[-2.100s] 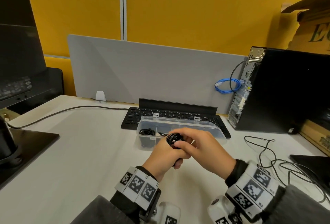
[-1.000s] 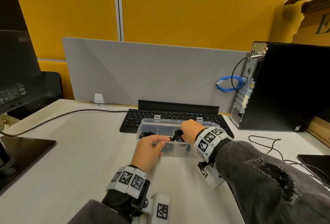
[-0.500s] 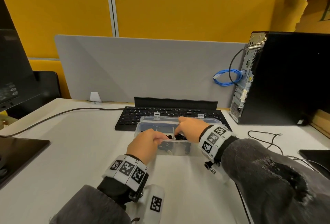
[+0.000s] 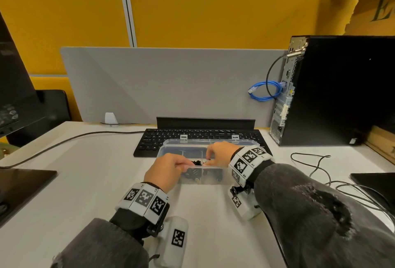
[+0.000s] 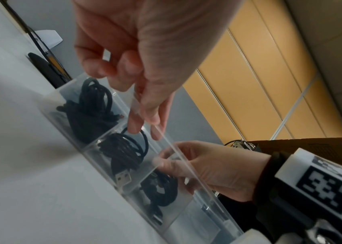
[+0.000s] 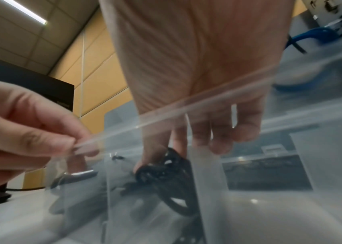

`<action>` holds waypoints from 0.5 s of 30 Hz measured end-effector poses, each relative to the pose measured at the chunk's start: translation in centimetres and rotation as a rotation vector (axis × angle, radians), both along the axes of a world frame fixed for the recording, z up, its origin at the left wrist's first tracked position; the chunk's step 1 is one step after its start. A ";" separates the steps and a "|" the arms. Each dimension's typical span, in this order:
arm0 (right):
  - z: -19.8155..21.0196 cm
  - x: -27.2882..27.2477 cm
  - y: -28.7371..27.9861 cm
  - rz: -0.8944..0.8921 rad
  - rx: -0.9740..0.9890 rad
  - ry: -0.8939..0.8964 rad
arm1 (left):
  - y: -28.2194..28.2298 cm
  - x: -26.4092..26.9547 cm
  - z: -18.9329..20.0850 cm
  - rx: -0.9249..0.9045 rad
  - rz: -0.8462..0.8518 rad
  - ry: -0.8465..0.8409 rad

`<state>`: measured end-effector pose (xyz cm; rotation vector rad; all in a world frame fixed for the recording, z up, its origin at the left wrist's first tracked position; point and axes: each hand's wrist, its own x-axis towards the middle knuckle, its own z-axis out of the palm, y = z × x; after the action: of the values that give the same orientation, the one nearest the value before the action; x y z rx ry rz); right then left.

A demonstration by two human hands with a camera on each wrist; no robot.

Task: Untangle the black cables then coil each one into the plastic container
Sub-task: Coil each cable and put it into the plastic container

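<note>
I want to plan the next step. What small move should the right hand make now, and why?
Probably release: the right hand pinches a coiled black cable low inside a compartment of the plastic container, which the left hand steadies at its rim.

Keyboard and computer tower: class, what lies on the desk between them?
Nothing: in the head view the desk between the keyboard and the computer tower is bare. The blue cable hangs above that gap.

A black keyboard (image 4: 198, 137) lies before a grey divider (image 4: 171, 84), beside a computer tower (image 4: 342, 90).
</note>
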<state>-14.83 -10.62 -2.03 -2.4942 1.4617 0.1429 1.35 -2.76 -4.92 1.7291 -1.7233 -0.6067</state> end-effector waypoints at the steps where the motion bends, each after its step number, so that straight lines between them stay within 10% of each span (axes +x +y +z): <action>1: -0.1 0.0 0.1 -0.036 -0.023 -0.030 | 0.0 0.0 0.0 -0.007 0.000 0.008; 15: 0.7 0.2 0.8 -0.049 0.064 -0.059 | 0.1 0.4 -0.4 -0.056 -0.022 0.116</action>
<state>-14.66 -9.86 -1.31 -2.3892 1.4703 0.1045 1.75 -2.61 -5.33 1.6065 -1.6650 -0.6496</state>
